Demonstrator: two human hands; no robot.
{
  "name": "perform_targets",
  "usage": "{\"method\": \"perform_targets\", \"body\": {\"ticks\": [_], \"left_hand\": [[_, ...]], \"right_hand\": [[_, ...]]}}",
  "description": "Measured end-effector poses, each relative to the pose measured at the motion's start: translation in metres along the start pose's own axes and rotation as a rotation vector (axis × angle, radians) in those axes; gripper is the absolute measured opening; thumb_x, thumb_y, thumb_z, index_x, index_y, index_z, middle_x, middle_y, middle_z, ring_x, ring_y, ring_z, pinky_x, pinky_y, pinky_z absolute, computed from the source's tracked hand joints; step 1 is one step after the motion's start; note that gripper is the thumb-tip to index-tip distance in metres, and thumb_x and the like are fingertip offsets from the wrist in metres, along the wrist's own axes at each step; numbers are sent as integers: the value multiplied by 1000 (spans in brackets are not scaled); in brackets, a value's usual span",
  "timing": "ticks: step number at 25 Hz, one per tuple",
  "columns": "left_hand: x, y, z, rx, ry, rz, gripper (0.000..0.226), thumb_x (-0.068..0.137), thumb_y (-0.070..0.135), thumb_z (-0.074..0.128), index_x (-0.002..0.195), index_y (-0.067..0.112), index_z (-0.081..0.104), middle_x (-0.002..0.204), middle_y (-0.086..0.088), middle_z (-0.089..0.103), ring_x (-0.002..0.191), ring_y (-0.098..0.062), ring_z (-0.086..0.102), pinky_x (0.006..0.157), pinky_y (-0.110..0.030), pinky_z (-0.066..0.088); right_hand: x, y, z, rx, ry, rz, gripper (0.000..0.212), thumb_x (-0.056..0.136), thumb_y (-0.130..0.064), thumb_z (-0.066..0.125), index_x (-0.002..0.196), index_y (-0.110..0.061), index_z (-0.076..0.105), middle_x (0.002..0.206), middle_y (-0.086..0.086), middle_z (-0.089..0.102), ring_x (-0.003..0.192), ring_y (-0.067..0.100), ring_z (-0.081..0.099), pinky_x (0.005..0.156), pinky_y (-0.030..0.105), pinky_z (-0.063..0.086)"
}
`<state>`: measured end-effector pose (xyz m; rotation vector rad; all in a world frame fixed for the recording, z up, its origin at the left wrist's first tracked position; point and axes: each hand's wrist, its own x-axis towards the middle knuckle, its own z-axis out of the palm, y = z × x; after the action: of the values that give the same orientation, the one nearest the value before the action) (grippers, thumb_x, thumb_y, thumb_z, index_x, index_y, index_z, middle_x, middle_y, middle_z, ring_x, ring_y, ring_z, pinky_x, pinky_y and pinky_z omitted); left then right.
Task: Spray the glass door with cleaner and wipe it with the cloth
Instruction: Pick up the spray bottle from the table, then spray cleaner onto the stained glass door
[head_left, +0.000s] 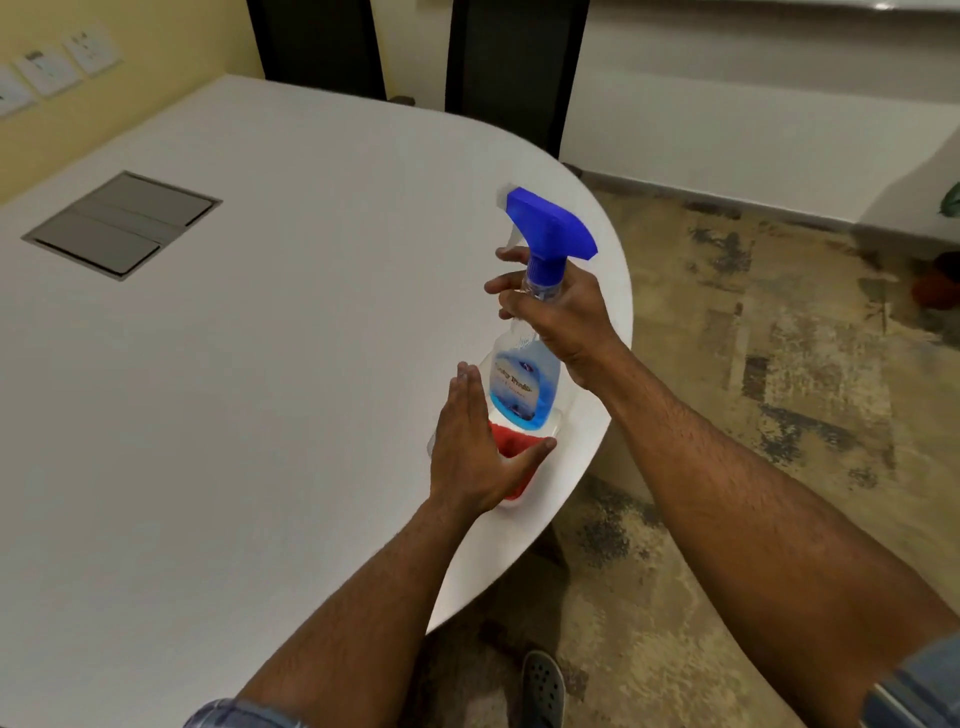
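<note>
- The right hand (558, 317) is wrapped around the neck of a clear plastic spray bottle (524, 379) with a blue trigger head (550, 223), fingers curled closed just below the blue collar.
- The spray bottle stands roughly upright near the rounded edge of the white tabletop (234, 364); whether its base rests on the surface or is raised just above it cannot be told.
- A little blue liquid shows low in the bottle, behind a blue and white label whose print is too blurred to read.
- The left hand (475, 447) is flat and spread, fingers straight and together, thumb stretched out to the side, gripping nothing.
- Under the left hand's palm and thumb lies a red cloth (511, 444), bunched at the foot of the bottle and partly hidden by the hand.
- The cloth lies on the tabletop close to the edge, touching or just beside the bottle's base.
- A grey rectangular hatch (122, 223) is set flush in the tabletop, well apart from both hands.
- White wall sockets (52, 67) sit on the yellow wall beyond the table.
- Two dark chair backs (514, 62) stand at the far side.
- The mottled brown floor (753, 415) lies to the right, and a grey perforated shoe (543, 691) shows near the bottom edge.
</note>
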<state>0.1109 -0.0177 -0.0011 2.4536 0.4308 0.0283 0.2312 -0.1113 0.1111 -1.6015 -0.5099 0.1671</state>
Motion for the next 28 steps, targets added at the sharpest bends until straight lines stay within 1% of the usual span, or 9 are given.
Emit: {"method": "perform_targets", "body": {"ticks": [6, 10, 13, 16, 18, 21, 23, 25, 28], "left_hand": [[-21, 58, -35, -200, 105, 73, 141, 42, 108, 33, 157, 30, 1, 165, 3, 15, 148, -18, 24, 119, -36, 25], [-70, 75, -42, -184, 104, 256, 135, 44, 106, 32, 152, 36, -8, 167, 1, 8, 151, -20, 20, 121, -41, 24], [-111, 84, -44, -228, 115, 438, 117, 52, 97, 49, 139, 53, -14, 167, -4, 2, 152, -23, 13, 121, -49, 22], [-151, 95, -36, -229, 91, 598, 120, 58, 92, 55, 148, 42, -7, 167, -1, -8, 154, -20, 4, 123, -49, 16], [-179, 106, -28, -226, 35, 668, 123, 58, 93, 56, 151, 32, 2, 167, -2, -7, 153, -21, 10, 123, -46, 18], [-221, 131, -12, -226, -14, 801, 105, 58, 86, 65, 136, 27, 27, 166, -10, 1, 145, -30, 30, 116, -47, 31], [-249, 152, 2, -212, -39, 895, 116, 58, 84, 66, 144, 16, 30, 166, -9, -7, 151, -27, 16, 120, -44, 25], [-284, 176, 17, -215, -118, 992, 129, 58, 83, 65, 154, 12, 17, 165, -7, -10, 151, -13, -9, 123, -35, 9], [-341, 213, 44, -227, -259, 1094, 131, 57, 84, 64, 154, 9, 20, 166, -9, -5, 147, -5, -14, 123, -30, 4]], "right_hand": [[-57, -75, -9, 14, -7, 3, 29, 87, -5, 67, 115, -11, 61, 94, 10, 74, 80, 26, 69, 84, 44, 58], [-115, -115, -17, 76, -35, -15, 42, 85, 6, 64, 124, -9, 58, 109, 11, 72, 98, 26, 69, 78, 35, 56], [-163, -136, -27, 74, -20, 8, 46, 85, 8, 64, 129, -1, 53, 123, 15, 66, 103, 22, 68, 78, 31, 54], [-219, -151, -38, 64, 33, 13, 53, 83, 2, 65, 133, -7, 51, 128, 10, 65, 112, 21, 65, 90, 32, 54], [-257, -161, -48, 55, 104, 10, 55, 82, -1, 65, 134, -11, 50, 130, 7, 64, 117, 23, 63, 99, 37, 50], [-320, -177, -69, 25, 265, 4, 44, 82, 7, 62, 124, -6, 56, 124, 12, 66, 114, 27, 64, 101, 44, 49], [-364, -187, -83, 21, 388, 0, 41, 78, 5, 62, 117, -6, 58, 120, 14, 68, 111, 31, 65, 100, 46, 49], [-413, -196, -99, 18, 534, -14, 41, 74, 5, 60, 113, -6, 59, 116, 15, 70, 105, 35, 67, 97, 46, 51], [-485, -210, -121, -21, 727, -12, 39, 76, 11, 57, 112, -4, 58, 111, 15, 72, 94, 34, 70, 87, 40, 54]]}}
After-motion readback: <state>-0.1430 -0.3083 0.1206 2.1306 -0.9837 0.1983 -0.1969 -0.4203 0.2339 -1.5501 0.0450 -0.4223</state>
